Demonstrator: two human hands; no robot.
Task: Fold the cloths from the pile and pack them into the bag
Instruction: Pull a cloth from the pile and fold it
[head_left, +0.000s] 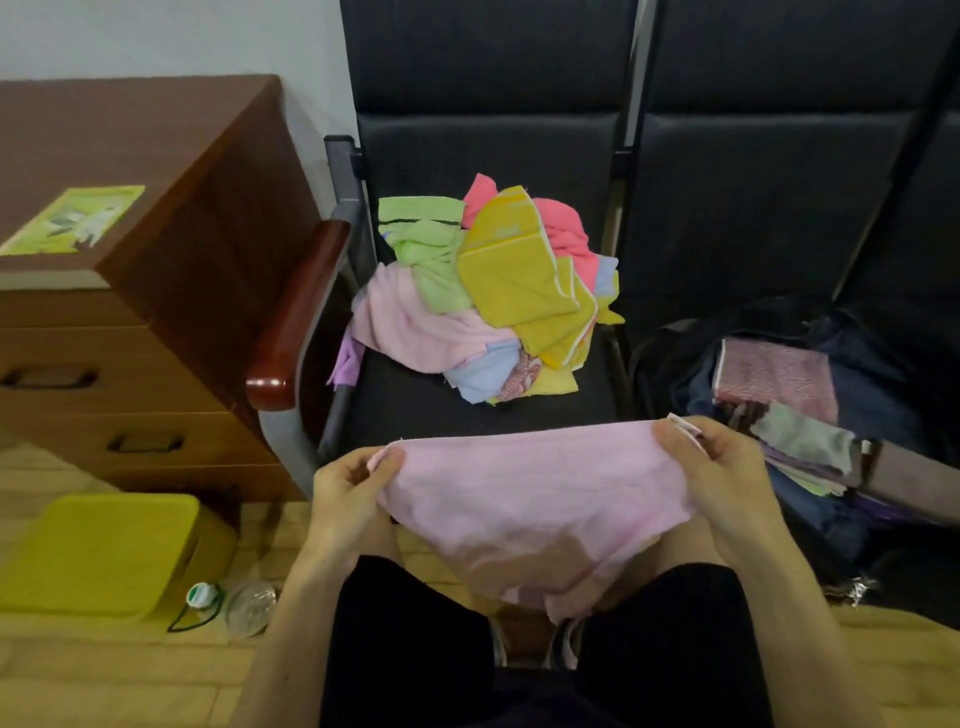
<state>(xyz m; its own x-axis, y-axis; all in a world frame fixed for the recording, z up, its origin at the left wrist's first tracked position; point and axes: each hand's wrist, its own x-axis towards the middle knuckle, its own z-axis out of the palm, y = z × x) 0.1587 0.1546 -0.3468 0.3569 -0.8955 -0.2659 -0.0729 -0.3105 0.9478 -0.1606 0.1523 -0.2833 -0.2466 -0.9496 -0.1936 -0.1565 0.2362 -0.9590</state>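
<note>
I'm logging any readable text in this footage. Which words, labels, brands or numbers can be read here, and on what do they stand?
No text can be read in this picture.
Green printed sheet on the wooden cabinet: shows a picture and maybe print, too blurred to read.
Bottle cap on the floor: green and white, any marking too small to read.
Yellow cloth on the pile: faint pale marks, not legible.

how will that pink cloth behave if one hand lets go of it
Probably floppy: the thin pink cloth sags between the left hand and right hand and drapes over the lap. It looks light, held only by pinched corners. Released, that side would likely drop and hang.
</note>
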